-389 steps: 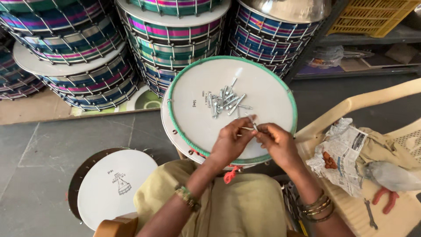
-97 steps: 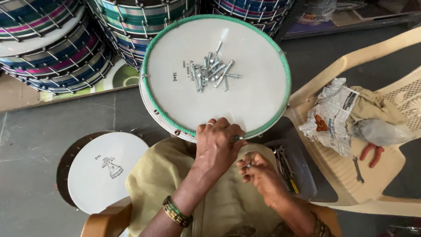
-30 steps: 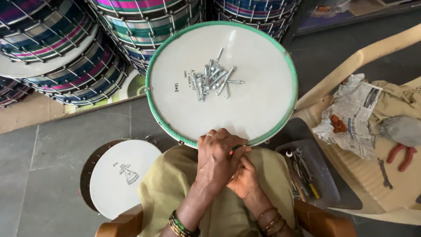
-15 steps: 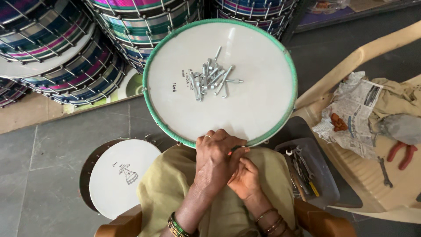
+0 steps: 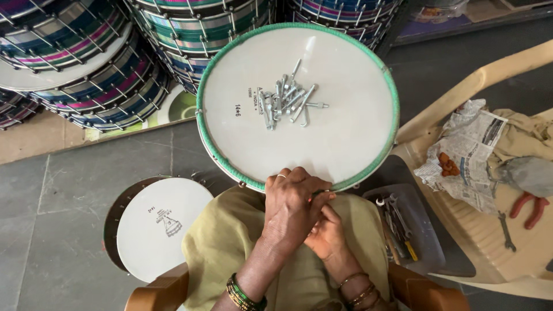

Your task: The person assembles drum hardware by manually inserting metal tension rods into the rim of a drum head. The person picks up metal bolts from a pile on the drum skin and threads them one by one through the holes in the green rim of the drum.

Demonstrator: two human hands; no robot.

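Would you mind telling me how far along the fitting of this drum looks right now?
Done: the white head sits inside the green-rimmed drum on the lap. In hand: the left hand and right hand work together at the near rim, apparently on one dark fitting. Left: a pile of bolts lies unused on the drumhead, so many fittings seem outstanding.

Grey stone-tile floor in soft daylight — a cream plastic chair stands at right.
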